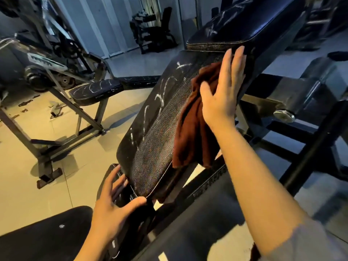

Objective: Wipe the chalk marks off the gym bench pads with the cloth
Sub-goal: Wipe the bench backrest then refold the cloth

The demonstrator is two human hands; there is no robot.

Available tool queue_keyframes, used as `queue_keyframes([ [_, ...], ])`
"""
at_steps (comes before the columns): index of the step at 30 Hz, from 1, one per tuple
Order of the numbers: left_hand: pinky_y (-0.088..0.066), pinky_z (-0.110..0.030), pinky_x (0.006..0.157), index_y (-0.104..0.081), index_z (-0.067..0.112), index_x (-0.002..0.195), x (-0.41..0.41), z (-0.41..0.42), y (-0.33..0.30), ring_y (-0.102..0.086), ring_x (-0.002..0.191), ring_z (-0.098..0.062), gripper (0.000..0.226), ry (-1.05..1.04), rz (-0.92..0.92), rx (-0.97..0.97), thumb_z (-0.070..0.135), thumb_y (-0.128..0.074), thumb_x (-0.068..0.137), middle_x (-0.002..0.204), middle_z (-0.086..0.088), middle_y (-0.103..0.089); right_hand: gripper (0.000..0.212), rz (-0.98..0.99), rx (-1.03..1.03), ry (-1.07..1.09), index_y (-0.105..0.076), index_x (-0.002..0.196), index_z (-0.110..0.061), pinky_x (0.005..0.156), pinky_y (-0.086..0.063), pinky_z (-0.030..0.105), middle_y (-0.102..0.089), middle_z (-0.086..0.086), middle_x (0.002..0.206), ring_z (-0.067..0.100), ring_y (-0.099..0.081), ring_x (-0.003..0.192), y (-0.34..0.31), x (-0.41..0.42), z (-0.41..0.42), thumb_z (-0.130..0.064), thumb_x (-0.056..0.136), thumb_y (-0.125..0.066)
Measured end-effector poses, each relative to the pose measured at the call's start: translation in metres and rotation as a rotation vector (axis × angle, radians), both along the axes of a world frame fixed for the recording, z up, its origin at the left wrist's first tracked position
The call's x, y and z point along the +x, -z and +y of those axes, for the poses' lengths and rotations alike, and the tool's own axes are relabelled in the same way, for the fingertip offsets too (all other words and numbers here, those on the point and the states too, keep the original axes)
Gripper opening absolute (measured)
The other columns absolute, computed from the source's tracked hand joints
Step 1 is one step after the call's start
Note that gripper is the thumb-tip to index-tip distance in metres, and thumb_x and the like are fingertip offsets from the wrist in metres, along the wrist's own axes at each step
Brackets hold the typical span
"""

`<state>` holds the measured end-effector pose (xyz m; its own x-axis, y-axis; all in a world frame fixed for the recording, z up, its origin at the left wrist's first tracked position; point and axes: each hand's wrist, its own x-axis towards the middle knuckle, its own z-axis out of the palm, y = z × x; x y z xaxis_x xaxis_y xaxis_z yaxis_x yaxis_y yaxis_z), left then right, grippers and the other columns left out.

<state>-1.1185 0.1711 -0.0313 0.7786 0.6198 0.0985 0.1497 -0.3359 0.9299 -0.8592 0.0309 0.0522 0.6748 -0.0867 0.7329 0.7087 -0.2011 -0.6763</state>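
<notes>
Floor (24,185): pale tiles, under all the equipment.
Frame (293,102): black steel beams at right, carrying the pads; a round silver cap sits on one beam end.
Second bench (94,91): at left, well apart, on angled steel legs; its dark seat bears white chalk strokes.
Pad (150,147): large, black, grained, tilted so its far end rises; white chalk marks (160,97) run along its left half, while the right half beside the cloth shows none.
Upper pad (235,29): black, just above the large pad's far end, streaked with chalk on top.
Seat (47,236): black, bottom left, near the left wrist.
Rack (150,31): dark equipment at the far wall, blurred.
Cloth (190,119): dark reddish brown, bunched, lying on the right side of the large pad; its loose end hangs over the pad's right edge.
Right hand (222,91): flat on the cloth's upper part, fingers straight and slightly spread, pressing it to the pad; fingertips reach close under the upper pad.
Left hand (111,204): at the large pad's near lower corner, fingers loosely spread along the left edge, thumb touching under the corner.
Sleeve (305,242): grey, on the right forearm, bottom right.
</notes>
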Motion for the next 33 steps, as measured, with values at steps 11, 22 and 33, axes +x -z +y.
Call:
queue_keyframes([
  [11, -0.033, -0.041, 0.112, -0.038, 0.049, 0.126, 0.002, -0.007, -0.002, -0.047, 0.125, -0.007, 0.088, -0.012, -0.008, 0.077, 0.039, -0.084, 0.051, 0.139, 0.005, -0.048, 0.065, 0.003, -0.009, 0.009, -0.021, 0.149, 0.003, 0.122, -0.007, 0.047, -0.006, 0.022, 0.159, 0.029, 0.0, 0.15, 0.089, -0.119, 0.054, -0.024, 0.096, -0.047],
  [22, -0.036, -0.035, 0.107, -0.035, 0.076, 0.117, -0.003, 0.002, 0.004, -0.045, 0.115, 0.018, 0.091, 0.037, 0.001, 0.045, 0.06, -0.088, 0.045, 0.134, 0.013, -0.048, 0.064, -0.074, -0.04, 0.045, -0.027, 0.149, 0.0, 0.119, -0.001, 0.047, -0.014, 0.028, 0.157, 0.036, -0.004, 0.146, 0.011, -0.008, 0.007, -0.011, 0.089, -0.049],
  [33, -0.034, -0.037, 0.11, -0.032, 0.061, 0.124, -0.002, 0.0, 0.005, -0.044, 0.114, 0.016, 0.09, 0.066, -0.006, 0.067, 0.048, -0.086, 0.053, 0.128, 0.023, -0.046, 0.055, 0.002, 0.112, 0.069, -0.029, 0.147, 0.004, 0.122, -0.01, 0.046, -0.012, 0.022, 0.158, 0.035, -0.01, 0.148, 0.07, -0.087, 0.049, -0.014, 0.097, -0.045],
])
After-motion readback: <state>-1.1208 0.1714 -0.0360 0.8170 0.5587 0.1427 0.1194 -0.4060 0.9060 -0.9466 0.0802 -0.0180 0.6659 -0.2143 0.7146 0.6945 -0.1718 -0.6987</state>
